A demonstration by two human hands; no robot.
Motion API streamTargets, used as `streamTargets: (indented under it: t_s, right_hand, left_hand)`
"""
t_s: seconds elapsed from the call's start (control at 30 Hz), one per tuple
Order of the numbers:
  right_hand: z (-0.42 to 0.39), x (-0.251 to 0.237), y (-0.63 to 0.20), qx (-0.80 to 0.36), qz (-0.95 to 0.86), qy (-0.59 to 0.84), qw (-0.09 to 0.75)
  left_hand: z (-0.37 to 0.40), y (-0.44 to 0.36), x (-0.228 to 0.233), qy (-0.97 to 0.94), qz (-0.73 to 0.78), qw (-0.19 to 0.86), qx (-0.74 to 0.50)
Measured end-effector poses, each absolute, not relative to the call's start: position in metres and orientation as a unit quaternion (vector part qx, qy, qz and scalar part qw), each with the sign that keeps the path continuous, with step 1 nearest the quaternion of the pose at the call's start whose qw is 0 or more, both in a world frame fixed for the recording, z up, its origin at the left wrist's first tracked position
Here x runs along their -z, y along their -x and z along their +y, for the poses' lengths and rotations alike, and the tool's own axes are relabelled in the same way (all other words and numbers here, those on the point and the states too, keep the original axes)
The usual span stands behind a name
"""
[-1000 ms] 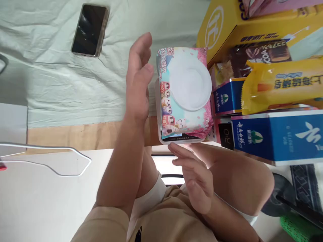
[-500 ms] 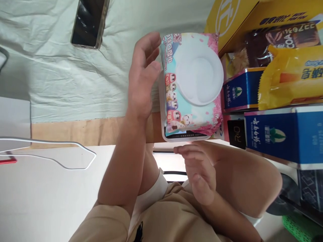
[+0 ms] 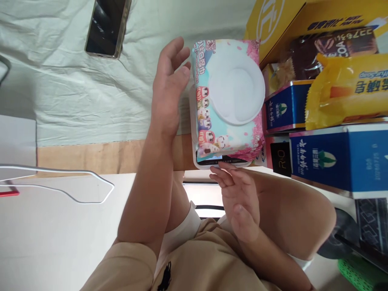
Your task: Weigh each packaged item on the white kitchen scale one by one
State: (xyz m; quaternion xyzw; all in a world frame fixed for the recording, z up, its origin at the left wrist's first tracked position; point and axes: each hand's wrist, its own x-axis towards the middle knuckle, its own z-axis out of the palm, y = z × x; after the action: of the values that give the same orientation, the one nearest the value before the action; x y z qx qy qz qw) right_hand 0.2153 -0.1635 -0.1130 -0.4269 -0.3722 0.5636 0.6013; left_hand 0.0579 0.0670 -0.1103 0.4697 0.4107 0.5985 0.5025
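Your left hand [image 3: 168, 91] flat beside wipes pack [image 3: 226, 101], fingers spread; right hand [image 3: 239, 198] loose, empty at pack's near end; pack's long axis runs away from you.

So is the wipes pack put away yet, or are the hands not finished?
It looks nearly there. The wipes pack already lies on a white tray beside the blue boxes, its round lid shut. The left hand is open against the pack's side, and the right hand is open with fingertips at the tray's near edge. Neither grips anything. Letting go seems to be what remains.
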Motion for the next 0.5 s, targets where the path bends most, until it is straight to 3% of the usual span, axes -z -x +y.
streamTargets:
  t_s: [0.1, 0.3, 0.5]
  right_hand:
    - [-0.162, 0.11, -0.217, -0.569, -0.371, 0.428, 0.596]
    - [-0.148, 0.097, -0.215, -0.571, -0.39, 0.441, 0.573]
    - [-0.134, 0.092, -0.208, -0.586, -0.342, 0.41, 0.61]
  left_hand:
    - [0.068, -0.054, 0.11, -0.472, 0.366, 0.575, -0.559]
    - [0.059, -0.059, 0.107, -0.469, 0.369, 0.555, -0.58]
    - [0.052, -0.068, 0.096, -0.51, 0.332, 0.563, -0.559]
